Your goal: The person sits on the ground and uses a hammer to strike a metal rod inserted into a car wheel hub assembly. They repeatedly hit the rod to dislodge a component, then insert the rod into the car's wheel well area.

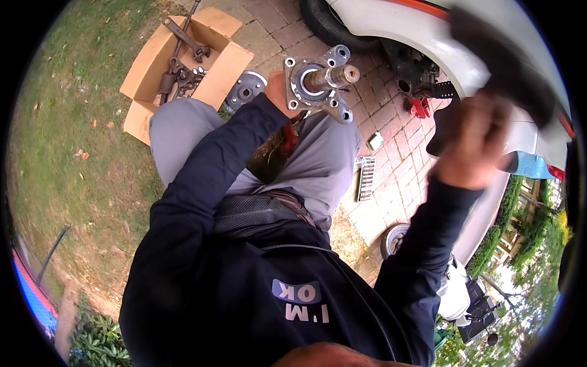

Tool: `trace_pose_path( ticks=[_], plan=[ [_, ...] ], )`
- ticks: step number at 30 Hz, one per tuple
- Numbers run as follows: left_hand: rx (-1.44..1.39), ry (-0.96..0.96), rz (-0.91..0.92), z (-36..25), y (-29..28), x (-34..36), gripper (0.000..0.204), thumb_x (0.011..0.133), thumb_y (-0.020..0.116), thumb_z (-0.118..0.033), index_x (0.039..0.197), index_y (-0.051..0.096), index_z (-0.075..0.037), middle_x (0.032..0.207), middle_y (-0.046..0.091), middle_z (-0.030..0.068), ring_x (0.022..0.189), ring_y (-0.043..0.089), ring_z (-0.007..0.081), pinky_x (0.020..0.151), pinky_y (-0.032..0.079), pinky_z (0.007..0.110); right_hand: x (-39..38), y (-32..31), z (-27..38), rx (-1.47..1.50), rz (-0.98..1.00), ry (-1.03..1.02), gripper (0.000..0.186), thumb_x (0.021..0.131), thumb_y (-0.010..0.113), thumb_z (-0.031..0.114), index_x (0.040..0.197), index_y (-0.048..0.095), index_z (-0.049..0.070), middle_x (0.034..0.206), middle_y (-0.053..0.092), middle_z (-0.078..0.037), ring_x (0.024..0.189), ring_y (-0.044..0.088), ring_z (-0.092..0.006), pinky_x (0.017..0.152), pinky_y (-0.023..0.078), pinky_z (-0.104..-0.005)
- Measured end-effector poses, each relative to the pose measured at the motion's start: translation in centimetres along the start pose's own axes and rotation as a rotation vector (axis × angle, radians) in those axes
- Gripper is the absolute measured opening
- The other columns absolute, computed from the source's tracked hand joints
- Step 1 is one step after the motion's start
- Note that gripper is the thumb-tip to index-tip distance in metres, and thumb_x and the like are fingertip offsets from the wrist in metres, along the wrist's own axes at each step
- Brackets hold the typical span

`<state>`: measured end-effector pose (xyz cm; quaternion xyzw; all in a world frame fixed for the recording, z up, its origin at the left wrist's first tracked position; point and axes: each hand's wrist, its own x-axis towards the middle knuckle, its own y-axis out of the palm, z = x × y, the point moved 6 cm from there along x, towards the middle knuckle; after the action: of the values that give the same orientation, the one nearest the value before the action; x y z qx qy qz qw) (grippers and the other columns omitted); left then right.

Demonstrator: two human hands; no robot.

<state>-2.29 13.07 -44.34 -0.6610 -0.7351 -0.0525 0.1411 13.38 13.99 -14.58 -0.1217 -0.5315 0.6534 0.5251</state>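
- Left hand (278, 96): closed on the metal part (299, 87) by its flange edge, fingers mostly hidden; part sits above the knees, shaft bare, presumably for steadiness and access.
- Right hand (474, 144): raised, blurred, wrapped round a dark hammer (504, 67) (type unclear), likely clear of the part.
- Box (233, 70): keeps wrenches (186, 40) together.
- Sockets (366, 178): racked near paving's grass-side edge, probably for easy reach.

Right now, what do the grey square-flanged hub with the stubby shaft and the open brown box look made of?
Grey square-flanged hub: metal, likely steel or cast iron; dull grey, and the shaft looks brownish, possibly rusty. Exact alloy unclear.
Open brown box: cardboard, matte; flaps bend along creases.
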Motion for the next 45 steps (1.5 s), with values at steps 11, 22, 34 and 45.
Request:
trace_pose_path(
  ticks=[11, 22, 34, 45],
  plan=[
    [0.212, 0.028, -0.362, -3.2, -2.9, -1.1, 0.043, 0.071, 0.083, -0.014, 0.109, 0.065, -0.004, 0.095, 0.072, 0.0176, 0.091, 0.071, 0.0346, 0.077, 0.056, 0.037, -1.2, 3.6, -0.4, -0.052, 0.222, 0.068, 0.037, 0.096, 0.067, 0.023, 0.124, 0.056, 0.002, 0.101, 0.073, -0.015, 0.091, 0.073, -0.0244, 0.078, 0.055, -0.0313],
    [0.360, 0.073, -0.264, 1.0, -1.1, -2.1, 0.047, 0.081, 0.077, -0.022, 0.124, 0.062, -0.010, 0.114, 0.069, 0.0130, 0.107, 0.066, 0.0324, 0.092, 0.054, 0.040, 1.2, 3.3, 1.6, -0.121, 0.221, -0.174, 0.034, 0.094, 0.066, 0.035, 0.109, 0.059, 0.005, 0.072, 0.067, -0.016, 0.064, 0.067, -0.0347, 0.057, 0.051, -0.0406],
    [-0.044, 0.041, -0.232, 1.1, -0.5, -1.6, 0.041, 0.079, 0.076, -0.026, 0.115, 0.066, -0.008, 0.110, 0.071, 0.0141, 0.104, 0.068, 0.0293, 0.093, 0.053, 0.038, -1.7, 4.3, 0.4, -0.085, 0.325, 0.044, 0.038, 0.095, 0.065, 0.032, 0.122, 0.054, 0.007, 0.081, 0.068, -0.023, 0.074, 0.066, -0.0446, 0.063, 0.051, -0.0488],
    [0.256, 0.155, -0.201, -4.9, -1.5, -0.8, 0.050, 0.082, 0.071, -0.015, 0.126, 0.055, 0.001, 0.107, 0.069, 0.0193, 0.099, 0.068, 0.0375, 0.085, 0.053, 0.042, -1.6, 5.6, -0.8, -0.156, 0.247, 0.064, 0.039, 0.093, 0.066, 0.036, 0.119, 0.055, 0.011, 0.081, 0.069, -0.022, 0.073, 0.067, -0.0429, 0.062, 0.052, -0.0497]
  ],
)
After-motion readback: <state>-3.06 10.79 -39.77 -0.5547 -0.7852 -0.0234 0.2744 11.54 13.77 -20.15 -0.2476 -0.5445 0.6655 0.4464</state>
